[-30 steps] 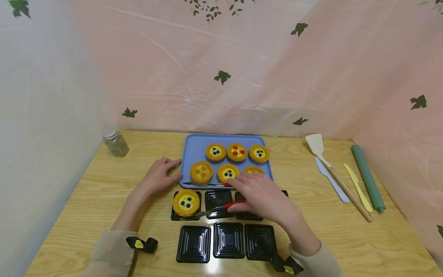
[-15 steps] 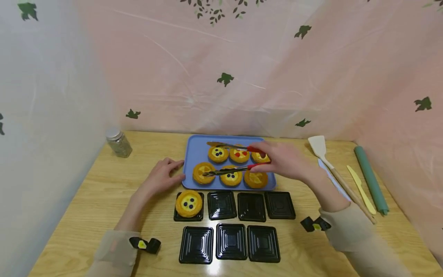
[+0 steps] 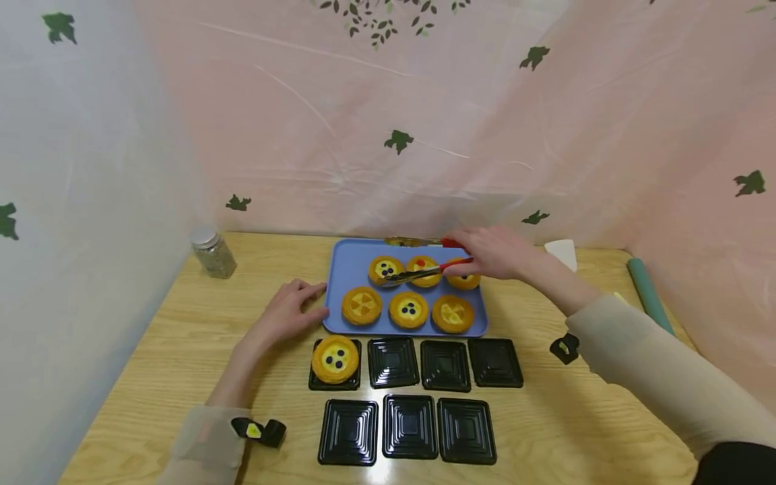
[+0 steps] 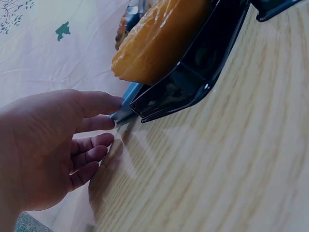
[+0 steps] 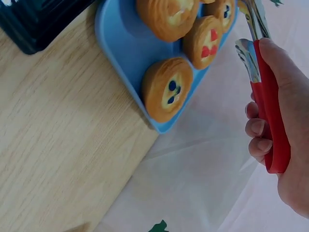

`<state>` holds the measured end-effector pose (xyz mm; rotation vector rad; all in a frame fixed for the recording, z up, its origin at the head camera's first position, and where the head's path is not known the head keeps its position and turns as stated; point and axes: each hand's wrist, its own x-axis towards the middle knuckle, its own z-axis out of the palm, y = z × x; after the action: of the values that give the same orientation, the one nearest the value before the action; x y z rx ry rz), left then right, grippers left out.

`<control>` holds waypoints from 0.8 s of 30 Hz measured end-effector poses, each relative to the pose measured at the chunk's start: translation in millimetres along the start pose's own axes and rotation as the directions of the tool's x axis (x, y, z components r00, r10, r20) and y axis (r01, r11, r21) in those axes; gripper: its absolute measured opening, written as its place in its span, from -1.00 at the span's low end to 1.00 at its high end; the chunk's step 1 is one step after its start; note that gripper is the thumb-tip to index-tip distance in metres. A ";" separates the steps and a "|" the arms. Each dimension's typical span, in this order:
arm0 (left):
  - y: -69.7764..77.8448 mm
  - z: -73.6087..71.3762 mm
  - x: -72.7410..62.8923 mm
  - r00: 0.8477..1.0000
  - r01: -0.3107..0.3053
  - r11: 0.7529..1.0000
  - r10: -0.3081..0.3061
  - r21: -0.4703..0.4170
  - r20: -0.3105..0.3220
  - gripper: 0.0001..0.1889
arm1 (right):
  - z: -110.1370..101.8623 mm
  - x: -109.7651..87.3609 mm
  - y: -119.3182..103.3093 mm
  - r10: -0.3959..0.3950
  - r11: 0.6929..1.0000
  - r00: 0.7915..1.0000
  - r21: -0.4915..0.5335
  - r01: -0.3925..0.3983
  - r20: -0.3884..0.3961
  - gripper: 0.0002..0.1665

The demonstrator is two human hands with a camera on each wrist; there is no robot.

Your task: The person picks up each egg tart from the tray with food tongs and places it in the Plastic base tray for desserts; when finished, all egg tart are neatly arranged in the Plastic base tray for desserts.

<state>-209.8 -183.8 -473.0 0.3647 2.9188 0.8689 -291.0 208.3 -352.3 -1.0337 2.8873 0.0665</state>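
Note:
My right hand grips red-handled metal tongs, their arms spread apart over the back row of egg tarts. One tong arm crosses in front of the red-fruit tart and ends by the back left blueberry tart. Nothing is between the tips. The tarts lie in two rows on a blue tray. At the tray's left edge rest the fingertips of my left hand, thumb and fingers apart. Just in front, another blueberry tart sits on a black square plastic holder.
Several more black holders stand in two rows before the blue tray. A lidded glass jar is at the back left. To the right, a green roll and a white spatula head show past my sleeve. Curtains enclose the table.
My right hand has moved back from the front holders with the tongs, over the tray to its back row. My left hand keeps its place at the tray's edge.

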 end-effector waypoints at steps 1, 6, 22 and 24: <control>0.0 -0.1 0.1 1.000 0.001 1.000 -0.001 -0.002 0.000 -0.39 | 0.1 1.4 0.5 0.000 1.000 1.000 -0.012 0.000 0.008 -0.11; -0.2 -0.2 -0.2 1.000 0.007 1.000 -0.007 -0.005 0.009 -0.38 | 1.7 6.6 1.9 0.005 0.998 0.999 -0.069 -0.003 0.035 -0.11; -1.9 0.6 1.9 1.000 0.018 1.000 -0.019 0.008 0.015 -0.38 | 8.9 12.5 0.3 -0.013 0.990 1.000 -0.139 0.016 0.024 -0.21; -1.8 0.4 2.1 1.000 0.018 1.000 -0.019 0.012 0.015 -0.38 | 9.8 12.6 0.2 -0.023 0.988 1.000 -0.150 0.025 0.016 -0.22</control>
<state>-212.1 -184.5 -474.4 0.3431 2.9097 0.8430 -300.3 201.1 -363.1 -1.0862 2.8934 0.2930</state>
